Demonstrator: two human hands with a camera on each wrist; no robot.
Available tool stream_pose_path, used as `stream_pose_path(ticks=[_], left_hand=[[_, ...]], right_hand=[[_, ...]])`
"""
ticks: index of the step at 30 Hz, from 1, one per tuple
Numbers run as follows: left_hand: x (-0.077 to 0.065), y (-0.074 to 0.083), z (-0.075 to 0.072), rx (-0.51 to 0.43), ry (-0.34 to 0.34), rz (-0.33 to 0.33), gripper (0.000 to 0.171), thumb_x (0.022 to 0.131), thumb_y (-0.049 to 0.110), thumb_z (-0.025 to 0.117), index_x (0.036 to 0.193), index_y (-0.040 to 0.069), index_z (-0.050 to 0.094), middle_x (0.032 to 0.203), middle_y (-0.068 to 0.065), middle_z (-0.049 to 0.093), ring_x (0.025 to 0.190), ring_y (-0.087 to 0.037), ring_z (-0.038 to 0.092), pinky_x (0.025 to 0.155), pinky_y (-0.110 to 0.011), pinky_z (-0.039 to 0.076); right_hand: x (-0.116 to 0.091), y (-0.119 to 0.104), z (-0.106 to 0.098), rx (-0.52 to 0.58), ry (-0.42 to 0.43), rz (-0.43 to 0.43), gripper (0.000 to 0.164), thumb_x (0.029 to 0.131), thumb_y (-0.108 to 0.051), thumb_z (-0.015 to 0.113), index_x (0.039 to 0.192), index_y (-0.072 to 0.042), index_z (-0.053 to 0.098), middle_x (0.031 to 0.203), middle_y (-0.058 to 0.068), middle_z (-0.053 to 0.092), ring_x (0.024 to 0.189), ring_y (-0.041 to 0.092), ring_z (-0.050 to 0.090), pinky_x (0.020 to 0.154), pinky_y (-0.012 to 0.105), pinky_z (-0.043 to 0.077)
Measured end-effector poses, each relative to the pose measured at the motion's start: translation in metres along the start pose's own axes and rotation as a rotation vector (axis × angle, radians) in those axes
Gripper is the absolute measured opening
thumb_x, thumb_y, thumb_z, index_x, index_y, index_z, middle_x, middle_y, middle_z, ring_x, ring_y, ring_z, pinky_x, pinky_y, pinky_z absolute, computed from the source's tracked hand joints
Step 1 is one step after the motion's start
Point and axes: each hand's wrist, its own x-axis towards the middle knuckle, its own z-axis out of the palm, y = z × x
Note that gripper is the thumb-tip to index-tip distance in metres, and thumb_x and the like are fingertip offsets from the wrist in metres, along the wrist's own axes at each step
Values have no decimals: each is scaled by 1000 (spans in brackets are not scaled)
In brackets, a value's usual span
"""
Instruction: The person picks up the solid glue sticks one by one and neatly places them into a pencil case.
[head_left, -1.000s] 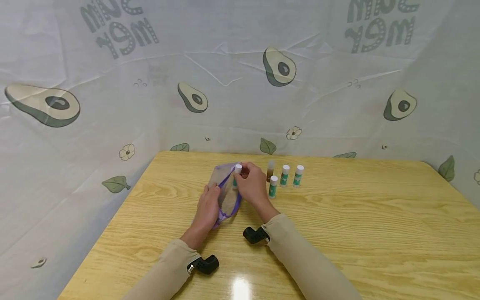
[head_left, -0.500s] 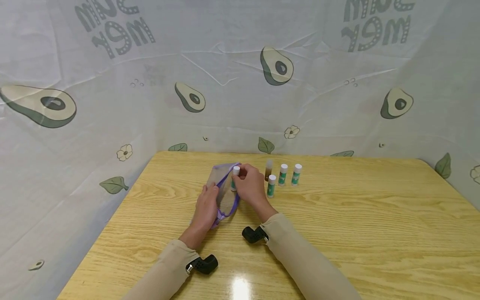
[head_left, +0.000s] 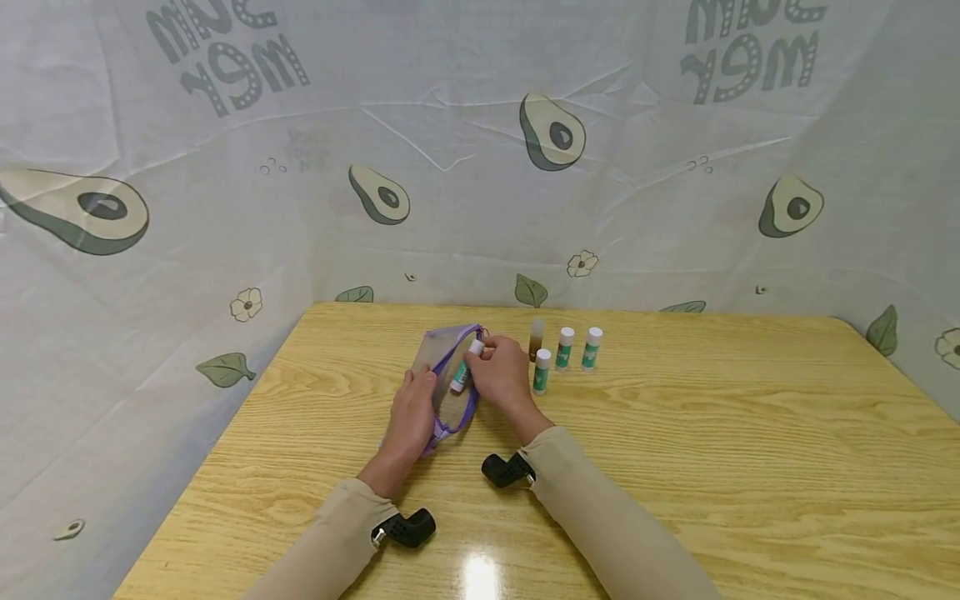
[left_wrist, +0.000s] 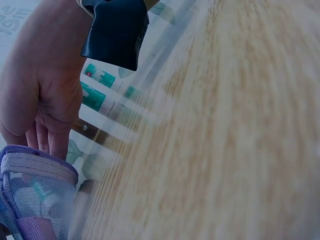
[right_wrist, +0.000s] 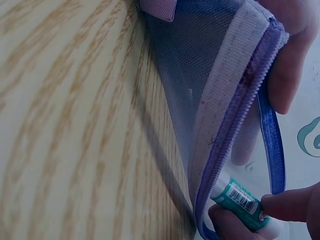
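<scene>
My right hand (head_left: 504, 372) pinches a glue stick (head_left: 467, 367) with a white cap and green label. The stick slants in the mouth of a mesh zipper pouch (head_left: 455, 407) with purple edging, its lower end pointing down and left. In the right wrist view, thumb and finger grip the glue stick (right_wrist: 242, 202) near one end, while its other end passes behind the zipper edge. My left hand (head_left: 411, 412) holds the pouch's left side, its fingers on either side of the mesh wall. The mouth is spread wide.
Just right of my right hand stand three more upright glue sticks, the nearest glue stick (head_left: 542, 372) in front of the others. Beside them is a brown tube (head_left: 536, 340) with a clear top. A printed cloth (head_left: 450, 250) hangs behind the wooden table (head_left: 712, 467).
The glue stick has gone from upright to slanted, its lower end swinging left and toward me inside the pouch mouth. The left hand keeps its hold on the pouch.
</scene>
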Motion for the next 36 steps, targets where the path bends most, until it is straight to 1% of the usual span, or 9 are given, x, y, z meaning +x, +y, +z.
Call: stream_pose_path(ticks=[5, 10, 16, 19, 25, 30, 31, 33, 36], left_hand=[[1, 1, 0, -5, 1, -5, 60, 114, 29, 27, 158, -9, 40, 169, -24, 37, 164, -48, 13, 134, -65, 9], [2, 0, 0, -23, -8, -24, 61, 114, 31, 26, 160, -7, 38, 170, -21, 35, 165, -46, 10, 134, -65, 6], [0, 2, 0, -24, -2, -30, 62, 113, 33, 26, 160, -7, 38, 170, -21, 35, 165, -45, 11, 134, -64, 7], [0, 2, 0, -24, 7, -22, 63, 113, 33, 27, 159, -8, 39, 169, -23, 37, 164, -47, 13, 133, -65, 9], [1, 2, -1, -17, -9, -25, 61, 114, 32, 25, 160, -6, 38, 170, -21, 35, 165, -46, 10, 134, -64, 7], [2, 2, -1, -16, -7, -22, 60, 114, 31, 26, 160, -6, 39, 170, -21, 36, 165, -47, 11, 134, -65, 7], [5, -3, 0, -11, -10, -17, 62, 114, 34, 25, 160, -6, 39, 170, -21, 36, 165, -47, 11, 134, -65, 8], [6, -6, 2, -11, -6, -5, 64, 114, 36, 25, 160, -6, 40, 170, -21, 36, 165, -47, 11, 133, -66, 8], [4, -6, 2, -2, -1, 13, 64, 113, 36, 25, 158, -7, 41, 168, -23, 38, 163, -50, 13, 132, -68, 10]], right_hand=[[0, -1, 0, 46, -28, 51, 43, 98, -16, 74, 136, 3, 68, 103, 17, 82, 86, 27, 82, 75, 33, 66], [0, -1, 0, 72, -46, 58, 46, 97, -14, 73, 138, 5, 66, 98, 17, 83, 83, 26, 83, 83, 38, 67], [1, -1, 0, 53, -46, 32, 42, 97, -13, 72, 136, 4, 68, 98, 15, 83, 84, 25, 83, 77, 34, 67], [0, -4, -1, 35, -27, 9, 39, 97, -13, 71, 133, 1, 71, 104, 14, 83, 90, 26, 82, 78, 35, 66], [-2, -11, -5, 29, 20, -48, 34, 99, -14, 70, 131, -3, 74, 117, 14, 80, 111, 30, 76, 94, 45, 63], [-4, -18, -10, 88, 31, -65, 35, 97, -12, 72, 131, -6, 74, 117, 13, 80, 111, 30, 77, 92, 45, 64], [-4, -19, -12, 101, 32, -69, 35, 96, -12, 72, 131, -7, 74, 118, 12, 80, 111, 31, 77, 91, 44, 65], [-4, -21, -14, 133, 30, -79, 36, 96, -12, 73, 131, -7, 74, 118, 12, 80, 112, 31, 77, 91, 44, 65], [-4, -24, -18, 167, 25, -109, 36, 96, -14, 74, 132, -8, 74, 119, 12, 79, 113, 31, 76, 94, 45, 64]])
